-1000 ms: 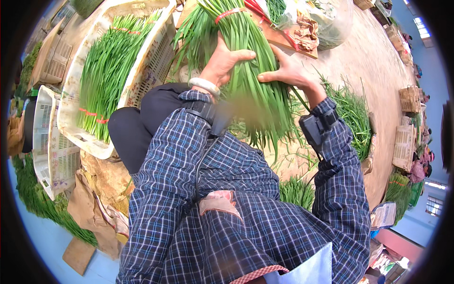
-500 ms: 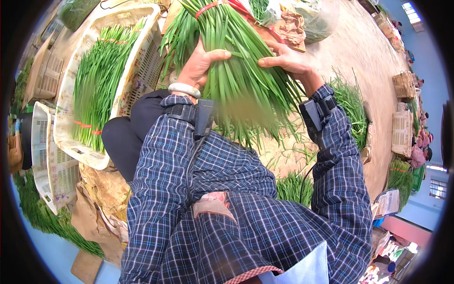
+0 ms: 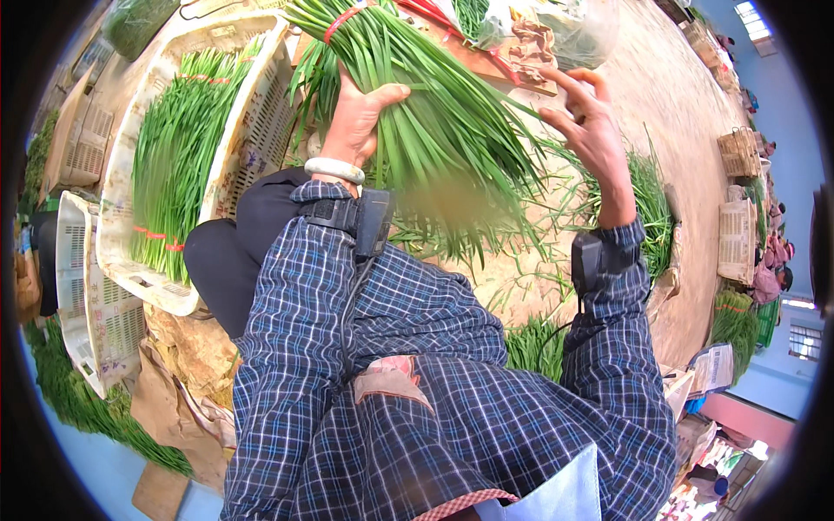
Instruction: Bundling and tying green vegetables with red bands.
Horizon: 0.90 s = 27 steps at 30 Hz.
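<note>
My left hand [image 3: 354,122] is closed around a large bunch of green garlic chives [image 3: 434,130], its thumb lying across the leaves. A red band [image 3: 341,24] ties the bunch near its upper left end, and the loose leaf ends fan down to the right. My right hand [image 3: 591,130] is raised apart from the bunch on the right, fingers curled. A single chive leaf runs from the bunch to its thumb and seems pinched there. Part of the bunch's lower side looks blurred.
A white plastic crate [image 3: 111,217] holding banded chives stands at my left, with another white crate [image 3: 74,286] beyond it. Loose chives [image 3: 638,195] lie on the right. Ahead is a wooden board [image 3: 473,54] with crumpled brown paper [image 3: 532,48]. Leaf scraps litter the ground.
My right hand has come off the bunch and moved right, a leaf seemingly drawn along. The bunch, in my left hand, has shifted slightly left.
</note>
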Motion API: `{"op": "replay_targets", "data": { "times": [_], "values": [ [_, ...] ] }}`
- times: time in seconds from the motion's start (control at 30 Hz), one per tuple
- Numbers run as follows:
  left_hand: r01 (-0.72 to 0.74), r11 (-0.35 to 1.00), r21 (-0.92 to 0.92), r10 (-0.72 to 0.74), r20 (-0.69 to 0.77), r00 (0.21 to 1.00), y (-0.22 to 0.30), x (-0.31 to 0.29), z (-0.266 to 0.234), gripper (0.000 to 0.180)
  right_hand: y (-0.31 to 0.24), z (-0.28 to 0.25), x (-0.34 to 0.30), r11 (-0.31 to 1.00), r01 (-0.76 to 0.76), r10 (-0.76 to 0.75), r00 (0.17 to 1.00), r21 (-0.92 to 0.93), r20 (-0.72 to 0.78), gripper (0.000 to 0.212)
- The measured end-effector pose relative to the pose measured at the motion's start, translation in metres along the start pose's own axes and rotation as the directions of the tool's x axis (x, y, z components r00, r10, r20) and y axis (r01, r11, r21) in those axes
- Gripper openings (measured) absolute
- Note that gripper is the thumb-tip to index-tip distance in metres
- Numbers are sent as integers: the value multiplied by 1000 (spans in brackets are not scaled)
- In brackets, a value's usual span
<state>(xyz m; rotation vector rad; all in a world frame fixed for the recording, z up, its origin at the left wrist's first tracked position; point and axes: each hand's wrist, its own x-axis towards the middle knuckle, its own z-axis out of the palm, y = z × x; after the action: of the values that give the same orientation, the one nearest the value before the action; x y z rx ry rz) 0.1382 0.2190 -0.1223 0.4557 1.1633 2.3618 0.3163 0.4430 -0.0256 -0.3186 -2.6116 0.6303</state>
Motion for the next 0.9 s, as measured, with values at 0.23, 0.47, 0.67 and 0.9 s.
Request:
{"op": "replay_targets", "data": {
  "times": [0.23, 0.47, 0.67, 0.9],
  "values": [
    [-74, 997, -6, 74, -20, 997, -4, 3, 0, 56, -30, 25, -56, 998, 28, -33, 995, 60, 96, 12],
    [-95, 995, -26, 95, -32, 995, -10, 3, -3, 59, -21, 67, -59, 992, 107, -111, 992, -72, -59, 11],
    [-178, 984, 11, 178, -111, 978, -16, 2, 3, 65, -10, 86, -59, 731, -242, 370, 926, 638, -72, 8],
    [-247, 967, 69, 255, -169, 952, -20, 6, 0, 72, -30, 51, -62, 654, -248, 342, 939, 714, 13, 16]
  ]
}}
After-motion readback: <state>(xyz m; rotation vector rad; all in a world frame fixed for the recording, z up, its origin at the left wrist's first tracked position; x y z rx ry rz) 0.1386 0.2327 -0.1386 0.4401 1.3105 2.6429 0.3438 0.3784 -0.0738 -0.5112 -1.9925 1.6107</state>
